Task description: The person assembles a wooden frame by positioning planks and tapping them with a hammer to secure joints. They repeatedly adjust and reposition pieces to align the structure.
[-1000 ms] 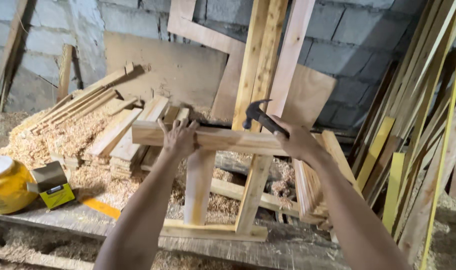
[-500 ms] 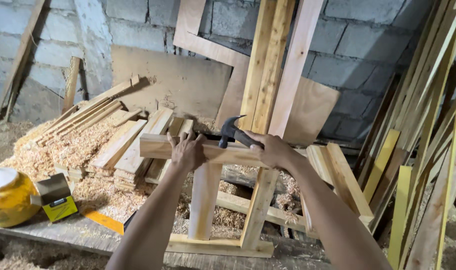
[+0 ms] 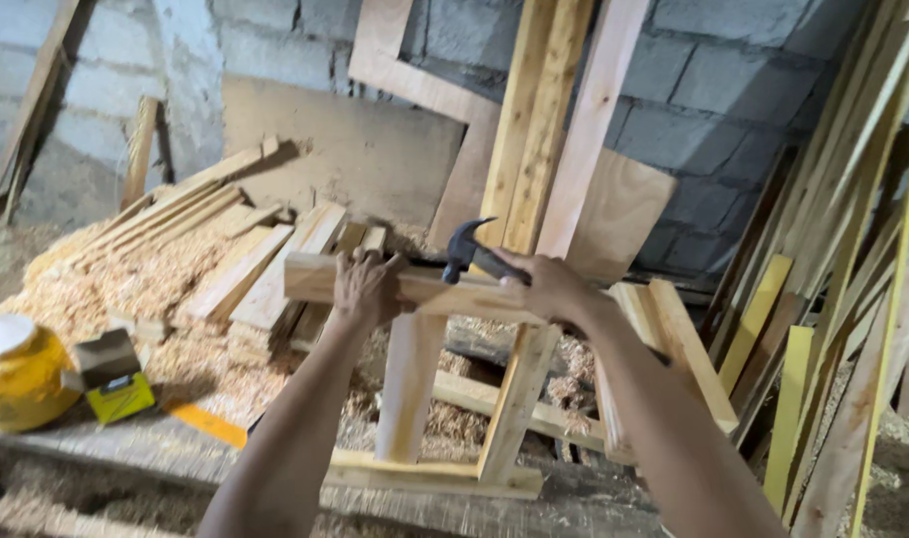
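Steadying the wooden frame point(image 3: 424, 379) by its top rail, the left hand point(image 3: 367, 287) has its grip clamped on the wood. The right hand point(image 3: 546, 287) grips a claw hammer point(image 3: 469, 249) just above that rail. A misjudged blow could strike the nearby left fingers point(image 3: 360, 261), I judge.

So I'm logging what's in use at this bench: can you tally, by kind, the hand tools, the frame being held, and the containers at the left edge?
Claw hammers: 1, the claw hammer in the right hand
Wooden frames: 1, the wooden frame gripped by the left hand
Yellow tubs: 1, the yellow tub
Small cardboard boxes: 1, the small box
Total: 4
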`<action>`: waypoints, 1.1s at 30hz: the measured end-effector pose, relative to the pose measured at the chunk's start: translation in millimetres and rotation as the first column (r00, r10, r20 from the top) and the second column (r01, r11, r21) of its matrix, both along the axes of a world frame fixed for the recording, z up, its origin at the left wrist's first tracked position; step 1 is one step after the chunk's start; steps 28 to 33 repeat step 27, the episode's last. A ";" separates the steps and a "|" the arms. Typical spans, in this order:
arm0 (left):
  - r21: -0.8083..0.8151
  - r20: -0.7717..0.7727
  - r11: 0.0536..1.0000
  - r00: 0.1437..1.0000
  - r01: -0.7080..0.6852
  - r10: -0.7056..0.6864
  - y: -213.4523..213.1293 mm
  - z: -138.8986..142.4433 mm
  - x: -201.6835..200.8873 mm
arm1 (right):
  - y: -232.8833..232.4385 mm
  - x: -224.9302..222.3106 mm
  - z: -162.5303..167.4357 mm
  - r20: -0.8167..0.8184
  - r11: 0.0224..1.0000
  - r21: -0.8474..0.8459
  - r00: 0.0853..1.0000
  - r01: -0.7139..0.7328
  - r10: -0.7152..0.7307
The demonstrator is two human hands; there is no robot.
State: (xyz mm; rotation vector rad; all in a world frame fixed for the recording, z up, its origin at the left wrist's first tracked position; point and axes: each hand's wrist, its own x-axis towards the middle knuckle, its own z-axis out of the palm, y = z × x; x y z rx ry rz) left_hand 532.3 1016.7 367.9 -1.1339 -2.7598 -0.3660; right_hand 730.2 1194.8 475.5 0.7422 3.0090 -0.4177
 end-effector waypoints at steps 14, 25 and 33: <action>0.119 -0.042 0.991 0.997 0.067 -0.062 -2.6 -26.2 -20.7 | -8.9 -40.9 -7.0 -0.527 0.941 0.268 0.786 -0.207 0.323; 0.157 -0.091 0.980 0.990 0.119 -0.106 -3.0 -29.4 -23.9 | -27.8 -27.5 17.5 -0.362 0.997 -0.018 0.930 -0.077 0.065; 0.226 -0.141 0.963 0.983 0.147 -0.117 -2.0 -28.5 -23.4 | -35.4 -32.8 6.4 -0.476 0.997 -0.036 0.878 -0.065 0.040</action>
